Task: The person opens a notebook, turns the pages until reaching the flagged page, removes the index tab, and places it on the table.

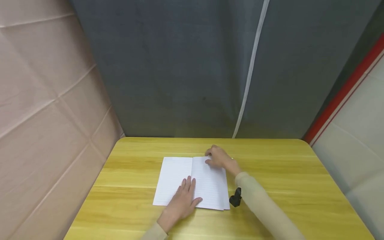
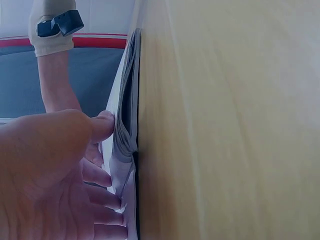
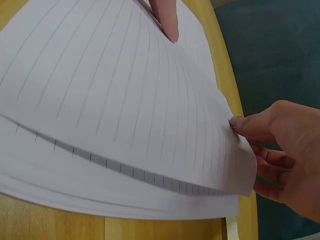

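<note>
An open notebook [image 1: 192, 181] lies on the counter [image 1: 285, 173]. The left hand [image 1: 183, 200] presses flat on it; the right hand [image 1: 219, 157] pinches a page's [image 3: 150, 125] far corner.

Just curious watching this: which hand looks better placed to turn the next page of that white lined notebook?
Probably the right hand: it already pinches the top page's far corner on the white lined notebook, while the left hand presses flat near the spine.

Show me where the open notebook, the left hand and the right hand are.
open notebook [image 1: 174, 176]: head view, on the bare left page.
left hand [image 1: 183, 200]: head view, on the back of the hand.
right hand [image 1: 220, 157]: head view, on the back of the hand.
</note>
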